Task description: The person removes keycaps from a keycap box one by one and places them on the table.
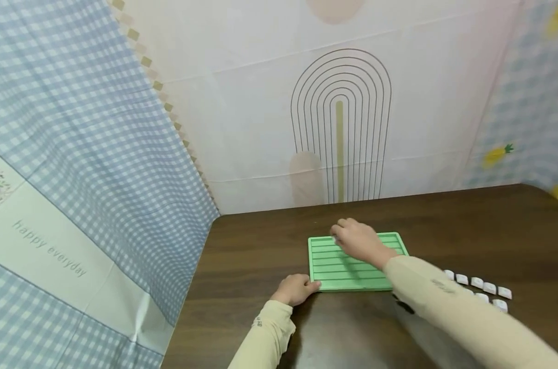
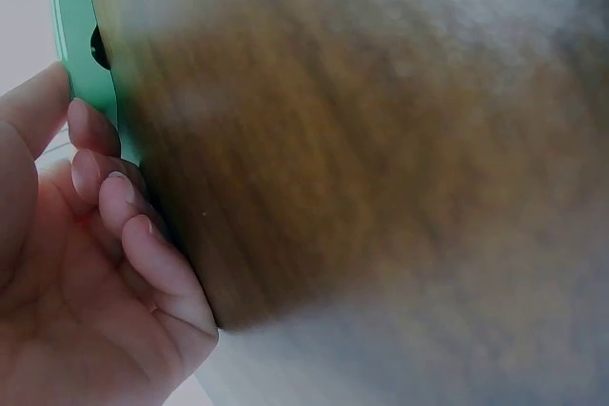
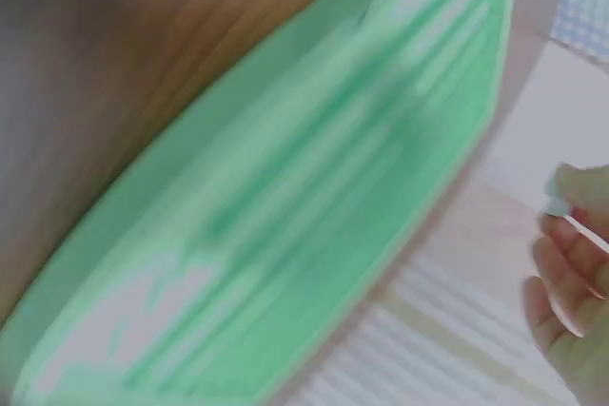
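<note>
A flat green tray (image 1: 348, 271) with raised ridges is lying on the dark wood-grain table (image 1: 468, 230). The left hand (image 1: 296, 289) is curling its fingers (image 2: 114, 197) against the tray's near left corner, steadying it. The right hand (image 1: 359, 242) is hovering over the far left ridges, pinching something small and white at its fingertips (image 3: 561, 202); what it is, I cannot tell. Small white rounded keycaps (image 1: 483, 289) are sitting in rows to the right.
</note>
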`<action>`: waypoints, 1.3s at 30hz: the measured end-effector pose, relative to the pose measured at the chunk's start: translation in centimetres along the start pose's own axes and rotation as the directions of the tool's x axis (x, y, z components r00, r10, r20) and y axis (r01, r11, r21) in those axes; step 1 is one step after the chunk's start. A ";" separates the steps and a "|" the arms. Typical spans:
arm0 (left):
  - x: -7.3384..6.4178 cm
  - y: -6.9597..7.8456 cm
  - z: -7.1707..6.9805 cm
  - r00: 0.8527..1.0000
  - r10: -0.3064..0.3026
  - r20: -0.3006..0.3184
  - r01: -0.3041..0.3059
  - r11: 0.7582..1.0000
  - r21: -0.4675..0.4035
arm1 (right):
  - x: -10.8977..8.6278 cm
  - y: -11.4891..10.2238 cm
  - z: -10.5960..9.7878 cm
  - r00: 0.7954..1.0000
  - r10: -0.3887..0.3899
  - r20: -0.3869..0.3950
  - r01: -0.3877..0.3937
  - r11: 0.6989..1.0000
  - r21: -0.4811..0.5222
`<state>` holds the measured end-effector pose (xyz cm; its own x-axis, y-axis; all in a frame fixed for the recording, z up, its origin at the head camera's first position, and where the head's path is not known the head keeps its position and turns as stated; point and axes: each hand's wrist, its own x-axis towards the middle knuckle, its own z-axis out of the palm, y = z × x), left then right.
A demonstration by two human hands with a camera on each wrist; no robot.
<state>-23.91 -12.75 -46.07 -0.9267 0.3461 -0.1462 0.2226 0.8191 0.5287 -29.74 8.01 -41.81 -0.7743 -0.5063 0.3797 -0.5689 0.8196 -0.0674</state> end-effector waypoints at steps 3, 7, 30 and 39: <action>-0.1 -0.3 -0.3 1.000 0.021 -0.006 -0.021 1.000 -0.022 | -3.1 2.1 -2.8 1.000 0.009 0.027 -0.009 1.000 -0.006; -0.4 -0.7 -1.1 1.000 -0.019 0.006 0.019 0.999 -0.030 | -8.4 5.0 -5.4 0.994 0.085 0.063 -0.083 0.996 -0.029; -1.5 -3.6 -1.9 0.998 0.010 -0.060 -0.008 1.000 0.027 | -18.9 6.4 -2.5 0.964 0.253 0.086 -0.246 0.965 -0.086; -1.6 -1.8 -1.4 0.966 -0.059 -0.250 0.087 0.991 0.104 | -14.5 2.8 -1.3 0.980 0.191 -0.047 -0.194 0.979 -0.059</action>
<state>-23.28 -15.45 -45.63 -0.9845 0.1717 0.0369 0.1710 0.8894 0.4239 -19.74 17.97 -46.31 -0.8550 -0.3269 0.4026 -0.3905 0.9167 -0.0848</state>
